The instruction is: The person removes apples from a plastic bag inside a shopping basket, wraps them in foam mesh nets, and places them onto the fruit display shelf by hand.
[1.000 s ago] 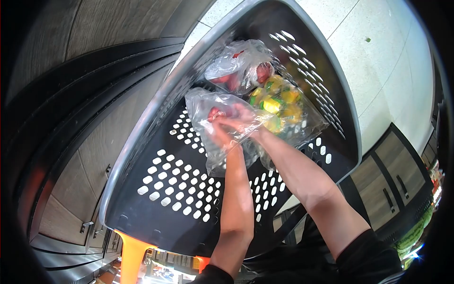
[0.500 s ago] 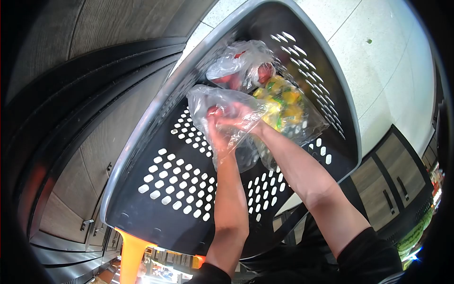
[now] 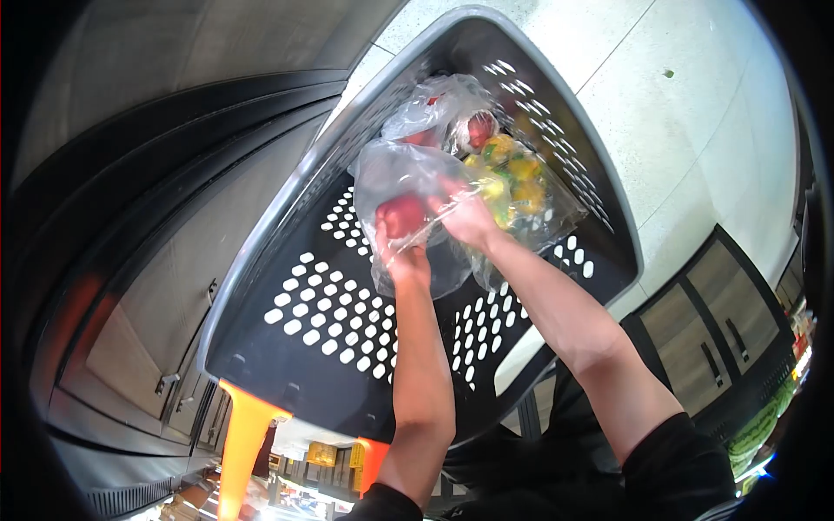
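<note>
Inside a dark perforated basket, my left hand is closed around a red round fruit, seen through a clear plastic bag. My right hand is just to the right, its fingers closed on the same bag's plastic; the fingertips are blurred. Behind the hands lies another clear bag with red fruits in it. To the right of that, a bag of yellow and green items rests against the basket's side.
The basket's grey rim surrounds the bags. Orange handle parts are at its near left. Dark wood-look cabinets stand on the left, another cabinet at the right. Pale floor tiles show beyond the basket.
The red fruit in my left hand has come into fuller view. My hands have moved slightly apart, my right hand shifting right. The basket sits a little differently in view.
</note>
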